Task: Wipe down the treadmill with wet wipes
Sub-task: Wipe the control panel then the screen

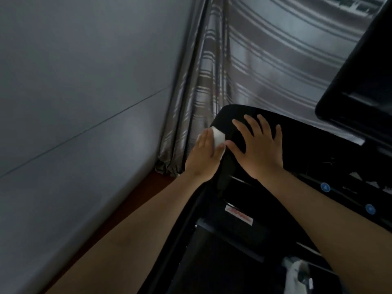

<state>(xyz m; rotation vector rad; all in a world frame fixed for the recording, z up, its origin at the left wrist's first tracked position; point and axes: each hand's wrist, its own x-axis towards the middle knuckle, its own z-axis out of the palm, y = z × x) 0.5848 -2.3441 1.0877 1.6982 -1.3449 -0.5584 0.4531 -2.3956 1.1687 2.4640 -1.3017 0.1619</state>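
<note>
The black treadmill (231, 211) fills the lower right of the head view, with its rounded front cover at centre. My left hand (203, 155) presses a white wet wipe (282, 137) against the left edge of that cover; its fingers lie flat over the wipe. My right hand (259, 145) rests flat on top of the cover with its fingers spread, holding nothing. The two hands almost touch. A red and white label (239, 215) sits lower on the frame.
A grey wall (74, 102) stands close on the left. A striped curtain (222, 71) hangs behind the treadmill. The black console (360, 81) juts in at the upper right. Two blue round buttons (325, 187) sit on the right rail. Something white (294, 270) lies at the bottom right.
</note>
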